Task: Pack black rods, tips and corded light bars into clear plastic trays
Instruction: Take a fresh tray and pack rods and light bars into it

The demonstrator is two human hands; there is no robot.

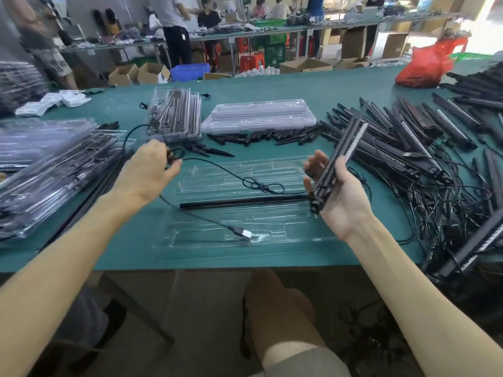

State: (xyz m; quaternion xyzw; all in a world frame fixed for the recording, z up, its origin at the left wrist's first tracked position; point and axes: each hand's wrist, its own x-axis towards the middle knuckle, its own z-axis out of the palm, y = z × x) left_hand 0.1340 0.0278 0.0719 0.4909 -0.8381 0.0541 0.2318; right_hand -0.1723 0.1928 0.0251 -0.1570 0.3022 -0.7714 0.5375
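Table: green table [272,85], its near edge running across the middle of the view.
Tray: one open clear tray [272,229] lies flat at the near edge, between the two hands; its moulded slots are hard to make out against the green.
Lone bar: a black bar [245,201] lies lengthwise across the tray's middle.
Left hand: the left hand [152,164] is seen from the back, over the tray's far left corner, its fingers curled round a small coil [174,155] of black cord.
Cord: the cord [217,170] trails from the coil over the tray to a knot; where it ends is hidden behind the right hand. Another strand ends in a plug [242,232] on the tray's near part.
Right hand: the right hand [340,202], palm up over the tray's right end, grips a bundle [340,156] of black bars tilted up and away; their number is unclear.
Tips: black tips [245,137] are strewn beyond the tray.
Empty trays: a stack [258,115] sits mid-table.
Filled trays: one stack [174,115] is beside the empty ones; a blurred heap [54,164] is cut off at the left edge.
Pile: corded bars [408,137] cover the right side, tangled and cut off.
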